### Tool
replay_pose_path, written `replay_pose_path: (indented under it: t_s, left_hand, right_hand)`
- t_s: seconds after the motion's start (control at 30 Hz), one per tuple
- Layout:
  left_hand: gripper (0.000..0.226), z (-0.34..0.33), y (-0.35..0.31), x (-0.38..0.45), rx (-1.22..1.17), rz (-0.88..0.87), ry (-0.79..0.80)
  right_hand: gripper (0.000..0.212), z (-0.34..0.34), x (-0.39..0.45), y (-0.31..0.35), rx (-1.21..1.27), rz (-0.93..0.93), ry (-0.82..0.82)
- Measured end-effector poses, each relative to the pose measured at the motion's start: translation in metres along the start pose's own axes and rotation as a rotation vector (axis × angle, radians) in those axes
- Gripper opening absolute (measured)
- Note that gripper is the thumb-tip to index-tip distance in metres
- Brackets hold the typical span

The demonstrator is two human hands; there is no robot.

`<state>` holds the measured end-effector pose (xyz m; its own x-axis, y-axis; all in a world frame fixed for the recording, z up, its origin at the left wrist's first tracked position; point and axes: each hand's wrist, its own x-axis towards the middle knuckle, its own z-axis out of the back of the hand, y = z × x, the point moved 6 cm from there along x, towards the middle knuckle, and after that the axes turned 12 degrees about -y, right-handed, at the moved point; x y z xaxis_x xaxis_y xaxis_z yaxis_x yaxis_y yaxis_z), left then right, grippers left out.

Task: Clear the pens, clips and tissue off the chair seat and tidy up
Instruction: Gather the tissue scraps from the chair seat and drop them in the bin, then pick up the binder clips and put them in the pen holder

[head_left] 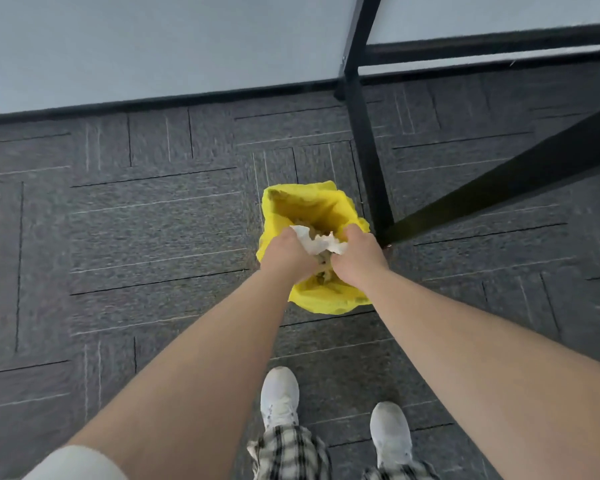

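Note:
A crumpled white tissue (317,242) is held between both hands directly over the open mouth of a bin lined with a yellow bag (293,209). My left hand (284,252) grips the tissue's left side with curled fingers. My right hand (355,256) pinches its right side. Crumpled waste shows inside the bag below the tissue. The chair, pens and clips are out of view.
The bin stands on dark grey carpet tiles (136,237). A black metal table leg and brace (368,157) rise just right of the bin. A pale wall with a black skirting (153,98) runs behind. My white shoes (279,396) are near the bottom edge.

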<state>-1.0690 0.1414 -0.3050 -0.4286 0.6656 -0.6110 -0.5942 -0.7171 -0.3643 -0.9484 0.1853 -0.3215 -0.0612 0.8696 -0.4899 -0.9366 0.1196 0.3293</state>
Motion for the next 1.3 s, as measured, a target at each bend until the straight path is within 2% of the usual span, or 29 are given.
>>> replay_pose_path:
  t_s: [0.1, 0.27, 0.3, 0.37, 0.4, 0.43, 0.53, 0.67, 0.8, 1.0, 1.1, 1.3]
  left_hand:
    - [0.06, -0.007, -0.005, 0.014, -0.074, 0.004, 0.055]
    - [0.052, -0.003, 0.0, 0.016, 0.119, -0.001, 0.115]
    - [0.048, 0.0, -0.001, 0.011, 0.16, 0.001, 0.148]
    - [0.017, 0.01, -0.007, -0.001, 0.284, -0.032, 0.18]
    - [0.01, 0.017, -0.013, -0.01, 0.356, -0.056, 0.201]
    - [0.017, 0.023, -0.021, -0.019, 0.431, -0.098, 0.227]
    - [0.016, 0.048, -0.054, -0.056, 0.598, -0.249, 0.248]
    - [0.028, 0.084, -0.105, -0.11, 0.633, -0.372, 0.198]
    - [0.034, 0.09, -0.152, -0.174, 0.749, -0.46, 0.2]
    - [0.04, 0.049, -0.239, -0.307, 0.861, -0.631, 0.182]
    - [0.043, 0.01, -0.29, -0.372, 0.827, -0.703, 0.167]
    - [0.044, -0.092, -0.395, -0.491, 0.808, -0.909, 0.178]
  right_hand:
    - [0.052, -0.01, 0.011, -0.002, 0.021, -0.037, -0.018]
    - [0.037, 0.003, 0.005, -0.008, -0.032, -0.02, -0.026]
    - [0.035, 0.009, 0.001, -0.008, -0.03, -0.021, -0.025]
    - [0.028, 0.025, -0.012, -0.006, -0.029, -0.02, -0.02]
    - [0.024, 0.035, -0.02, -0.006, -0.027, -0.022, -0.011]
    - [0.023, 0.048, -0.03, -0.007, -0.025, -0.031, -0.001]
    - [0.029, 0.095, -0.069, -0.014, -0.004, -0.082, 0.034]
    - [0.034, 0.163, -0.119, -0.026, 0.061, -0.086, 0.029]
    - [0.046, 0.223, -0.165, -0.055, 0.133, -0.081, -0.021]
    - [0.043, 0.296, -0.245, -0.159, 0.228, -0.138, -0.127]
    - [0.046, 0.333, -0.296, -0.24, 0.28, -0.212, -0.19]
    - [0.049, 0.391, -0.395, -0.422, 0.381, -0.477, -0.32]
